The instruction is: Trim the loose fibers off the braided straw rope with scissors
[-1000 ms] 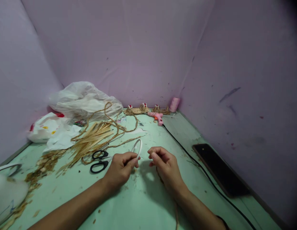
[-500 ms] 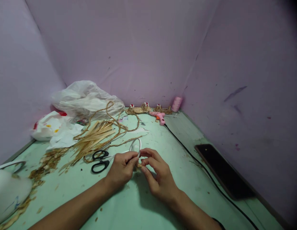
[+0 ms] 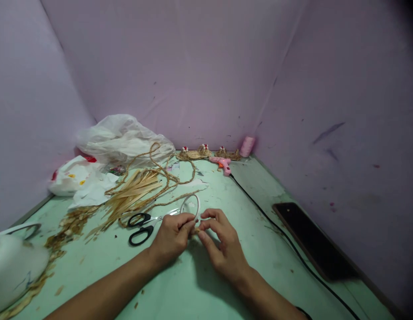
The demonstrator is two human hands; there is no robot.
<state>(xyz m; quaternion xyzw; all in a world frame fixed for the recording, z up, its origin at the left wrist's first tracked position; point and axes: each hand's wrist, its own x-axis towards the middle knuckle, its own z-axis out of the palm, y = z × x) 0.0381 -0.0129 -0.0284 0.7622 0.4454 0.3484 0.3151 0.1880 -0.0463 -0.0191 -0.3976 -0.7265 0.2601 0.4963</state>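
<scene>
My left hand [image 3: 171, 233] is closed in a pinch on the lower part of a thin white ring [image 3: 199, 205], which stands up above the fingertips. Close beside it, the thumb and forefinger of my right hand [image 3: 221, 242] are pinched on a short straw-coloured strand [image 3: 195, 231] just below the ring. Where the strand meets the ring is hidden by the fingers. A pair of scissors [image 3: 140, 235] with black handles lies left of my left hand, its blades pointing behind the ring.
Behind the scissors lie dry straw strips [image 3: 135, 189] and a loose braided cord [image 3: 173, 178]. A pink glue gun [image 3: 223, 164] trails a black cable [image 3: 276, 226] to the right, near a phone [image 3: 309, 238]. Pink thread spool [image 3: 247, 146], plastic bag [image 3: 123, 138] and a white rounded object [image 3: 18, 266] stand around.
The whole view has shifted slightly, so things sit a little further right and lower. Both hands keep almost the same pose at the ring and strand.
</scene>
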